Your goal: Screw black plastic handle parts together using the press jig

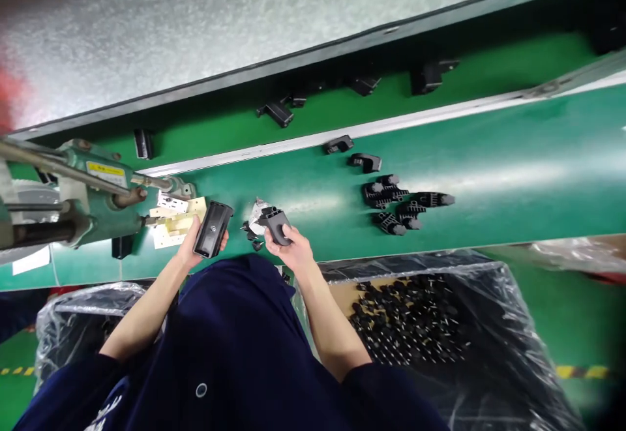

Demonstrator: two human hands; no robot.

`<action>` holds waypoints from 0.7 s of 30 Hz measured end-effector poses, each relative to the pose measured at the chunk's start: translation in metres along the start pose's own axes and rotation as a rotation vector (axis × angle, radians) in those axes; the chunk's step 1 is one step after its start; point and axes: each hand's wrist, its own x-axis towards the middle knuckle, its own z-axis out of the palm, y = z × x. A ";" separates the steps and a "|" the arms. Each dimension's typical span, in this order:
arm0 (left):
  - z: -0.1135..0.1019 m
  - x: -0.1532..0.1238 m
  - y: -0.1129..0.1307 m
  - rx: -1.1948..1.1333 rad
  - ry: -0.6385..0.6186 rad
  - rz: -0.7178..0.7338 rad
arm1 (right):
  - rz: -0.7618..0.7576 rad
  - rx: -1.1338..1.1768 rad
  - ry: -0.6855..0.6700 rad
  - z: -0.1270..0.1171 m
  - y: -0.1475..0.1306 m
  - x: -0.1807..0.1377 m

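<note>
My left hand (190, 243) is closed round a long black plastic housing (213, 229), its hollow side facing up, just right of the press. In my right hand (296, 248) is a dark grey plastic cover (278, 225) with a rounded end, gripped between thumb and fingers. The two parts are apart, both held above the near edge of the green bench. Behind the right hand's part lies a small clear plastic bag (257, 214), with small black pieces (257, 244) beside it. A cream fixture block (163, 238) sits under the press, close to my left hand.
A green press (105, 203) stands at the left. Several black knobbed parts (386, 193) and two curved black parts (364, 162) lie right of centre. Beyond the white rail, more black parts (278, 113) rest on a green belt. A plastic-lined box (508, 287) holds many small black pieces below.
</note>
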 end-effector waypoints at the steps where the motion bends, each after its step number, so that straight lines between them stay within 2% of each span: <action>1: 0.000 -0.005 -0.001 -0.040 -0.015 0.000 | -0.008 -0.038 -0.037 0.007 -0.003 -0.005; 3: 0.000 -0.013 -0.003 -0.099 -0.040 0.010 | -0.068 -0.222 -0.098 0.020 -0.009 -0.014; 9: -0.001 -0.036 -0.009 -0.011 0.050 0.074 | -0.475 -1.264 -0.120 0.062 -0.017 -0.026; 12: 0.000 -0.047 -0.011 0.009 0.088 0.103 | -0.502 -1.606 -0.196 0.083 -0.014 -0.025; 17: -0.002 -0.064 -0.014 0.252 0.224 0.254 | -0.486 -1.954 -0.353 0.104 -0.018 -0.017; 21: -0.005 -0.073 -0.016 0.248 0.255 0.100 | -0.502 -2.163 -0.585 0.112 -0.027 -0.008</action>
